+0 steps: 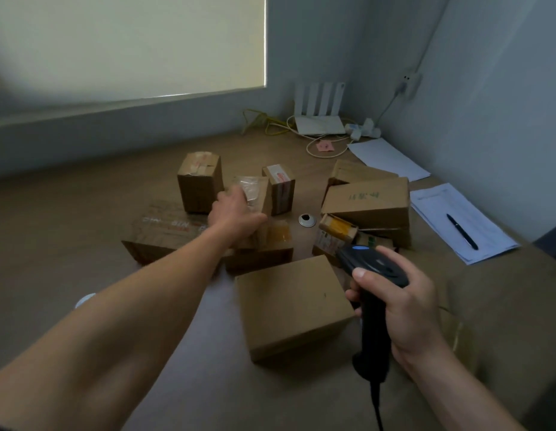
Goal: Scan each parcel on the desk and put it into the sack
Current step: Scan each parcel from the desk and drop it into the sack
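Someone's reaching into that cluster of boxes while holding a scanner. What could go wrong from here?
1. The left hand is at a small taped box standing close between a tall box and a red-labelled box; lifting it could topple either.
2. The scanner in the right hand trails a cord near the nearest box, which it might snag or drag.

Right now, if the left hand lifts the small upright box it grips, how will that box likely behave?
The small upright box is cardboard, so probably stiff. It stands taller than wide, so a push may tip it. Its glossy tape may feel slippery under the left hand.
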Available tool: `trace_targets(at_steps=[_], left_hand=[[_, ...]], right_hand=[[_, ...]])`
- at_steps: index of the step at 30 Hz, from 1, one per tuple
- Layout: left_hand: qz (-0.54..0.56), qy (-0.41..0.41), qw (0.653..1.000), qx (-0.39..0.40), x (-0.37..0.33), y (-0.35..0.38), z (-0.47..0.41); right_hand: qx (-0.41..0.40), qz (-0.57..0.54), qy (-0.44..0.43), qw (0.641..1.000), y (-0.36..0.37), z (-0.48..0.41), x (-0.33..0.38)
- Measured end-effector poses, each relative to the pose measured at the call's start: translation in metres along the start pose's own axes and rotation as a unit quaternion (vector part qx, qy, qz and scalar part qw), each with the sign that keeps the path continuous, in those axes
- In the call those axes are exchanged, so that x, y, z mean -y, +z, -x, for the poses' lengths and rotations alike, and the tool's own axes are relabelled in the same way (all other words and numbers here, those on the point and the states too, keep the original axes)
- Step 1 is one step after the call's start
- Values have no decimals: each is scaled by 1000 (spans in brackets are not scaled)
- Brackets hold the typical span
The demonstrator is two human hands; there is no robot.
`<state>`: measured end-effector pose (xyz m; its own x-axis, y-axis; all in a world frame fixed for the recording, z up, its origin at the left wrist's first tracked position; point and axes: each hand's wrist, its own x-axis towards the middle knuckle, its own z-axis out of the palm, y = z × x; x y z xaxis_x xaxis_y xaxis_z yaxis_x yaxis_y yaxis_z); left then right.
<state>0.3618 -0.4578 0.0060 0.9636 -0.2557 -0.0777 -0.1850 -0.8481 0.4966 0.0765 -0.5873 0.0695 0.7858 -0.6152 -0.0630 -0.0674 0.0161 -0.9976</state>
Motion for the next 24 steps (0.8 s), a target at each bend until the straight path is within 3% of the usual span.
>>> trace_targets(at_steps=[7, 15, 21, 24], left_hand=[[28, 57, 996, -64, 69, -59, 98], [-121, 1, 991, -65, 159, -80, 271], [-262, -17, 964, 42, 218, -41, 405], [-240, 1, 966, 94, 237, -23, 450]], right_hand=[[56, -34, -28, 997, 4, 44, 24], [149, -63, -15, 987, 32, 122, 34], [205, -79, 16, 975, 52, 194, 18], [223, -76, 36, 971, 59, 225, 4]])
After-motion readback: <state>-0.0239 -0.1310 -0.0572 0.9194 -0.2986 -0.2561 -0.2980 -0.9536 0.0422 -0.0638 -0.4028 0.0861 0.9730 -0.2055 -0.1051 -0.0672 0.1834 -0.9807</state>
